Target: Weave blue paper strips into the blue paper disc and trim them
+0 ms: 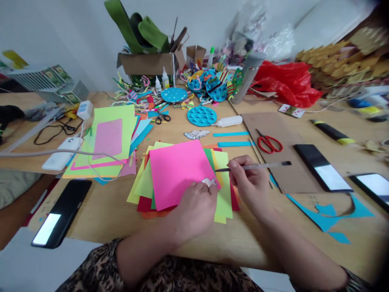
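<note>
A bright pink sheet (179, 170) lies on top of a stack of coloured paper, with yellow, red and green edges showing beneath it. My left hand (196, 211) rests on its lower right part, fingers curled and pressing a small white paper cutout (209, 181) against the pink. Most of that cutout is covered by the fingers. Between the thumb and fingers of my right hand (249, 184) is a pen (267, 166), its dark tip pointing left near the pink sheet's right edge. Another white cutout fish (197, 134) lies just beyond the stack.
Red-handled scissors (270, 143) and a phone (322, 168) lie on brown cardboard at right. Blue paper scraps (328, 215) are nearer me. Behind are a white glue bottle (229, 121), blue scalloped disc (201, 116) and black scissors (163, 118). Another person's arm (18, 211) is at left.
</note>
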Action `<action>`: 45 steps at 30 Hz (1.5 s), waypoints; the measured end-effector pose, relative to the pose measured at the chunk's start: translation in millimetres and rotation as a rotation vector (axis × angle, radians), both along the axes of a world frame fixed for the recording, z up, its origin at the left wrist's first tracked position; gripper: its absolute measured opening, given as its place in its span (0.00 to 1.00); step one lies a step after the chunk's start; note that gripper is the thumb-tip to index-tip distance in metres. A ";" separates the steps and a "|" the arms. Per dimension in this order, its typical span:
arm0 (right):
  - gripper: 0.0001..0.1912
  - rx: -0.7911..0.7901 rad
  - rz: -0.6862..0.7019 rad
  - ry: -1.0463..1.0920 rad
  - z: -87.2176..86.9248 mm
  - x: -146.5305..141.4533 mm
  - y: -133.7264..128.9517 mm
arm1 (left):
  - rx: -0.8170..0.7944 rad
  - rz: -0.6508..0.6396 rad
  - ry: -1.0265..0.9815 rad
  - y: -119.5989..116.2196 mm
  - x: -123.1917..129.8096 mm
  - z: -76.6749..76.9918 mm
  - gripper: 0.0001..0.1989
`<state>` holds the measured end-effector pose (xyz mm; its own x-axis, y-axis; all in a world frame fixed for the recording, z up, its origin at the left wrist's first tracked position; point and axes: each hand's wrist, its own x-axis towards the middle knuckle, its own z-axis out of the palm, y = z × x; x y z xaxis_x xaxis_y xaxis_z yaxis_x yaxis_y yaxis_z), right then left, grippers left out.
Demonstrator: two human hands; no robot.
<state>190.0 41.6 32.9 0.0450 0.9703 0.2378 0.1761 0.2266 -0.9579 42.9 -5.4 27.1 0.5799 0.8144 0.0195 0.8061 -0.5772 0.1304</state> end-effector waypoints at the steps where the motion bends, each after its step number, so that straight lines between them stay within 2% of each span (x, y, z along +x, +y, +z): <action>1: 0.13 -0.007 -0.026 0.009 0.1 4.8 -5.6 | -0.052 -0.017 -0.004 6.1 -4.4 4.9 0.16; 5: 0.13 -0.057 -0.067 0.035 -7.9 18.5 -26.1 | -0.245 0.008 0.030 29.9 -19.7 20.8 0.16; 10: 0.09 -0.156 0.103 -0.014 -29.6 12.0 -40.5 | -0.343 -0.039 -0.078 51.7 -27.9 24.8 0.09; 16: 0.03 -0.020 0.246 -0.206 -47.0 -6.9 -44.6 | -0.499 -0.013 -0.160 64.6 -30.5 23.7 0.06; 25: 0.01 0.064 0.272 -0.253 -53.0 -8.9 -44.0 | -0.584 -0.021 -0.169 73.7 -32.6 21.0 0.05; 37: 0.03 0.041 0.288 -0.264 -53.7 -10.5 -43.3 | -0.561 -0.044 -0.154 72.7 -34.3 19.3 0.04; 45: 0.02 0.098 0.294 -0.337 -49.8 -11.0 -43.5 | -0.550 -0.041 -0.142 71.5 -32.1 23.2 0.05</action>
